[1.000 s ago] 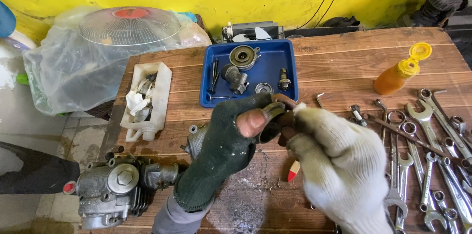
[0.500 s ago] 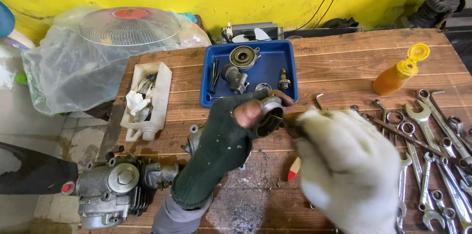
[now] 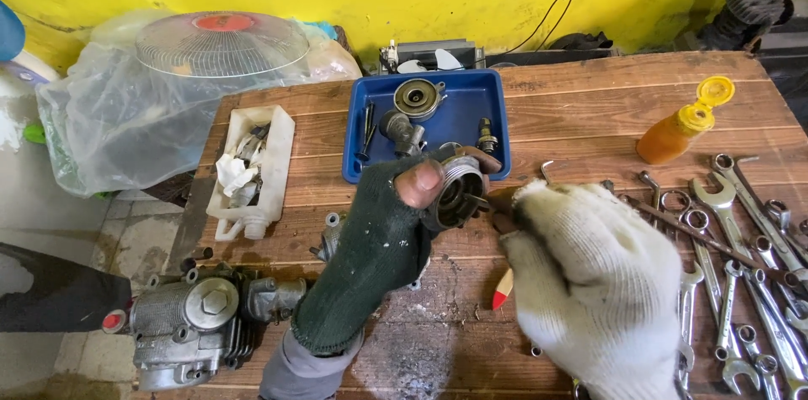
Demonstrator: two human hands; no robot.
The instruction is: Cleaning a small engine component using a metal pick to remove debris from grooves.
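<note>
Blue tray [image 3: 497, 127] sitting at the back of the wooden bench [image 3: 589, 122], holding a round metal cap [image 3: 418, 98] and small fittings. White cut-open jug [image 3: 273, 148] lying to its left, stuffed with rags. Orange squeeze bottle [image 3: 673, 132] with yellow flip cap standing at right. Wrenches [image 3: 741, 282] lying spread along the right edge. Engine cylinder head [image 3: 198, 324] resting at lower left. Fan guard [image 3: 220, 42] lying under clear plastic.

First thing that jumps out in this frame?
At centre, the left hand in a dark green glove holds a round metal part with its hollow side up, while the right hand in a white glove works at its rim. Behind them a blue tray holds small metal parts, and a spread of spanners covers the wooden table's right side.
</note>
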